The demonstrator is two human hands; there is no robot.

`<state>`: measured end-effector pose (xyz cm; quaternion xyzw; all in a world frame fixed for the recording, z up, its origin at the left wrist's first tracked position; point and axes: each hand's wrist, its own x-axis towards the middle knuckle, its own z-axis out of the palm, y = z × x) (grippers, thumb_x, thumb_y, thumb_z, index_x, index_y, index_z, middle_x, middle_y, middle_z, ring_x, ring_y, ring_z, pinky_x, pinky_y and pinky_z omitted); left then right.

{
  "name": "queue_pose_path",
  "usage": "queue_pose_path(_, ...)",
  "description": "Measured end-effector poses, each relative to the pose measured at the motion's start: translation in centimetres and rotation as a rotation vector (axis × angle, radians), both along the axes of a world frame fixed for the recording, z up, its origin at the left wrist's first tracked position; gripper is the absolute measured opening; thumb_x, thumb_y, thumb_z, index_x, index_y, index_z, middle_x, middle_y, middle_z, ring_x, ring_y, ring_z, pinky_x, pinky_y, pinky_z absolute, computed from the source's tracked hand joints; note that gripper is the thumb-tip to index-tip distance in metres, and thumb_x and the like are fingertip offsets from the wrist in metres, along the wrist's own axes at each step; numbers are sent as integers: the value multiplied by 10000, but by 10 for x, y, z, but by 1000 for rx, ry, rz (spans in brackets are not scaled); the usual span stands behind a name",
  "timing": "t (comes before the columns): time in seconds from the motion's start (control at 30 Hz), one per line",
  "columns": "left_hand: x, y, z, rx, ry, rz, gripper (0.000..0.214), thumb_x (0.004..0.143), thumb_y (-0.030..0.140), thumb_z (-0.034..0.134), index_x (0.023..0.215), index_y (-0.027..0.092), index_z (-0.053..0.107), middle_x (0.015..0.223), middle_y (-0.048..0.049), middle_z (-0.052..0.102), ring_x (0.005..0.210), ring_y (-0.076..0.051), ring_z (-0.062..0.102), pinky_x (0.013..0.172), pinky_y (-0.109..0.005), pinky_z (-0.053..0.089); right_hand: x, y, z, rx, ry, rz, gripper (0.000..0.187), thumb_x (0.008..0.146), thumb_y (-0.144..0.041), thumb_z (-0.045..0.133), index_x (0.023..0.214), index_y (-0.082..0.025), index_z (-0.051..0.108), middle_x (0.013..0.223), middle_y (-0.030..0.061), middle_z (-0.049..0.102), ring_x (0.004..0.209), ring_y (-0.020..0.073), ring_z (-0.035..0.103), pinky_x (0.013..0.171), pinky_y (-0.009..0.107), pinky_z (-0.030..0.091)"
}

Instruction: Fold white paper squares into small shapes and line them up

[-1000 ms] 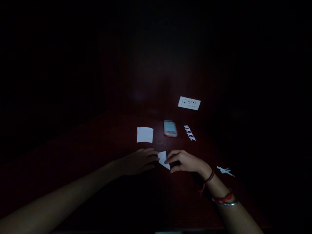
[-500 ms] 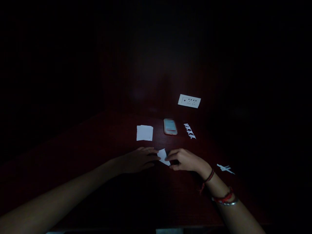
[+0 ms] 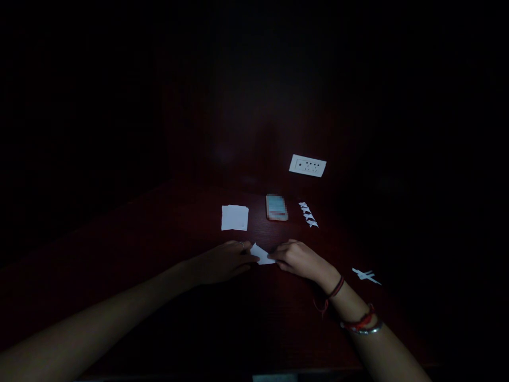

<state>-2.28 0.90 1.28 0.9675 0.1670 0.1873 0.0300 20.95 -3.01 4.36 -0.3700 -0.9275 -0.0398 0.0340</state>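
Observation:
A small folded piece of white paper (image 3: 261, 255) lies on the dark red table between my two hands. My left hand (image 3: 226, 261) has its fingers closed on the paper's left side, partly covering it. At the paper's right corner, the fingers of my right hand (image 3: 296, 259) pinch the edge. Just beyond my left hand is a stack of square white paper sheets (image 3: 234, 218). Farther off to the right sits a row of small folded paper pieces (image 3: 308, 215).
A phone (image 3: 277, 207) with a lit screen lies between the sheets and the folded row. Several thin paper strips (image 3: 366, 276) are crossed on the table (image 3: 254, 318) right of my right wrist. A white socket plate (image 3: 307, 165) is on the wall behind.
The paper has turned, so its lower edge now runs nearly level. The fingers of my right hand have drawn closer together at its right corner. My left hand has barely moved.

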Motion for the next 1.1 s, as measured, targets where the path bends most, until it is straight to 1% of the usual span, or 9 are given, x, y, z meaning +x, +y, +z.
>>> queue_pose_path(0.1, 2, 2, -3, 24, -35, 46, 227, 857, 278, 388, 1039, 208, 505, 948, -43, 477, 832, -155, 489, 741, -267, 389, 0, 0, 0, -6, 25, 1, 281, 781, -161, 461, 1050, -198, 531, 904, 52, 589, 855, 135, 524, 801, 259, 339)
queue_pose_path(0.2, 5, 3, -3, 29, 3, 99, 214, 878, 280, 340, 984, 202, 509, 890, -19, 496, 739, -121, 515, 656, -222, 404, 0, 0, -1, -45, 66, -3, 285, 788, -205, 459, 1066, -204, 523, 910, 47, 584, 841, 133, 526, 780, 248, 354)
queue_pose_path(0.27, 7, 4, 1, 41, 55, 83, 217, 886, 259, 318, 947, 197, 517, 858, -9, 505, 684, -105, 518, 615, -206, 402, 0, 1, -2, -68, 98, -4, 296, 781, -240, 473, 1071, -200, 520, 919, 47, 580, 846, 135, 524, 767, 242, 364)
queue_pose_path(0.37, 8, 3, 6, 66, 83, 45, 200, 876, 218, 335, 936, 182, 523, 862, -17, 515, 691, -113, 520, 642, -219, 402, -2, 2, -5, -68, 171, -20, 275, 791, -231, 456, 1054, -195, 530, 916, 44, 586, 854, 134, 523, 772, 242, 367)
queue_pose_path(0.47, 7, 4, 10, 3, 7, 59, 196, 858, 167, 350, 965, 180, 514, 880, -20, 516, 736, -119, 515, 676, -222, 401, -4, 3, -6, -55, 292, -58, 249, 812, -182, 406, 1016, -178, 548, 904, 43, 593, 853, 126, 526, 770, 239, 373)
queue_pose_path(0.6, 5, 6, 12, -132, -207, 105, 211, 851, 153, 339, 973, 184, 508, 901, -14, 523, 823, -121, 498, 727, -225, 395, -6, 4, -4, -35, 520, -133, 239, 812, -169, 392, 982, -162, 559, 895, 48, 591, 808, 120, 537, 726, 234, 399)
queue_pose_path(0.8, 5, 3, 13, -184, -286, 172, 179, 832, 178, 363, 910, 184, 524, 849, -1, 536, 743, -116, 498, 654, -224, 404, -7, 9, -7, -112, 767, -219, 204, 784, -230, 444, 911, -157, 586, 851, 51, 595, 754, 126, 546, 667, 241, 427)
queue_pose_path(0.97, 2, -2, 14, -54, -233, 176, 190, 840, 171, 366, 951, 191, 518, 892, -10, 530, 793, -127, 499, 705, -240, 389, -5, 12, -12, -279, 923, -199, 262, 778, -267, 454, 977, -120, 540, 812, 58, 588, 665, 111, 563, 616, 237, 443)
queue_pose_path(1.1, -3, 0, 15, 124, -33, 65, 207, 826, 156, 415, 989, 219, 525, 962, -20, 535, 865, -158, 495, 757, -272, 358, -3, 6, -5, -244, 738, -78, 217, 767, -229, 481, 948, -149, 571, 880, 57, 586, 776, 122, 550, 682, 236, 431)
